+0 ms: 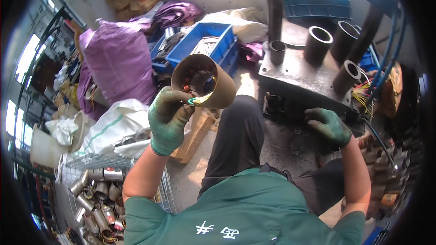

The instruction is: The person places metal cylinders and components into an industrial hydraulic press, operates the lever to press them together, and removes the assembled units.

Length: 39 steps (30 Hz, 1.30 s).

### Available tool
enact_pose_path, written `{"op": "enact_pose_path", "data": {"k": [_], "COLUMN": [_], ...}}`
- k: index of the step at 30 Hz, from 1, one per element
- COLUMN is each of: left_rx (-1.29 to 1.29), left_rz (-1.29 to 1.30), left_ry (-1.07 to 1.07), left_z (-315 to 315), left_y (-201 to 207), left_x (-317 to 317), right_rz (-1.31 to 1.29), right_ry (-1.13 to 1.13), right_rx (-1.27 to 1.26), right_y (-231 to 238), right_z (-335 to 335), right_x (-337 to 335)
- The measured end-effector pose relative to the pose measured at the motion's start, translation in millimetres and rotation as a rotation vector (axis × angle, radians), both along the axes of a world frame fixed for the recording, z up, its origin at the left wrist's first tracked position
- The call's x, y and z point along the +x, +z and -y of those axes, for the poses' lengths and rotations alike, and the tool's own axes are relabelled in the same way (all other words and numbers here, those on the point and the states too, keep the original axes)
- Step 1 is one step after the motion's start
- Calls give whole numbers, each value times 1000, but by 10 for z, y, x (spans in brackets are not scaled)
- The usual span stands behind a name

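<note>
Head view:
- The left hand (167, 120), in a green glove darkened at the fingers, is clamped on a tube (223, 87), thumb and fingers together at its near rim.
- The tube is held up in front of the person, above the left side of the knee (240, 113). It is tilted, with its wide open end toward the upper left.
- Inside the tube, reddish and dark parts show; their details are too small to tell. A green-yellow wire (200, 100) lies at the rim, just beside the left fingertips.
- The right hand (328, 126), gloved alike, is well apart from the tube, near the front edge of the bench (286, 70). Its fingers are loosely bent; its underside is hidden, so one cannot tell whether it grips anything.
- On the bench stand four dark sleeves (317, 49), one of them smaller, at the left. Coloured leads (361, 93) hang by its right edge.
- Behind the bench is a blue tray (318, 9).
- Beyond the tube stands a blue bin (198, 45) with pale pieces in it, beside a purple sack (117, 63).
- At the lower left, a wire basket (97, 159) holds metal parts (101, 220), near a white sack (111, 124).
</note>
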<state>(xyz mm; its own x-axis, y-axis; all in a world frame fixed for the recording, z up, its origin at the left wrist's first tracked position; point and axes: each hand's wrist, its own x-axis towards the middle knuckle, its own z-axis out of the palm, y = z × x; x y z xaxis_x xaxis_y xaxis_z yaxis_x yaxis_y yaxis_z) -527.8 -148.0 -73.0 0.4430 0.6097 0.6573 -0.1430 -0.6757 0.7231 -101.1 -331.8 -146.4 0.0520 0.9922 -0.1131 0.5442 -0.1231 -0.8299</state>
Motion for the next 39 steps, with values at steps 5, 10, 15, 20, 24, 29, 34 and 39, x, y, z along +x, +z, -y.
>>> {"op": "enact_pose_path", "data": {"k": [5, 10, 15, 20, 24, 29, 34, 39], "left_rx": [-12, -27, -157, -189, 44, 267, 351, 320], "left_rz": [26, -77, -74, -175, -170, -142, -284, -302], "left_ry": [-490, -794, -938, -880, -655, -521, -493, -486], "left_z": [-35, 290, 436, 389, 302, 197, 156, 162], "left_y": [-176, -749, -1253, -1505, -1475, -1540, -1582, -1683], "left_x": [1816, 3026, 3503, 3460, 3486, 3559, 3553, 3553], "right_rz": [-1155, -1688, -1777, -1622, -1637, -1578, -1541, -1337], "right_ry": [-70, -149, -375, -649, -683, -824, -854, -902], "right_rx": [161, 483, 710, 743, 709, 683, 654, 693], "right_y": [-320, -297, -765, -937, -1002, -1090, -1208, -1172], "right_z": [71, 394, 616, 680, 560, 450, 467, 474], "right_x": [-103, 1, 341, 317, 347, 461, 565, 601]}}
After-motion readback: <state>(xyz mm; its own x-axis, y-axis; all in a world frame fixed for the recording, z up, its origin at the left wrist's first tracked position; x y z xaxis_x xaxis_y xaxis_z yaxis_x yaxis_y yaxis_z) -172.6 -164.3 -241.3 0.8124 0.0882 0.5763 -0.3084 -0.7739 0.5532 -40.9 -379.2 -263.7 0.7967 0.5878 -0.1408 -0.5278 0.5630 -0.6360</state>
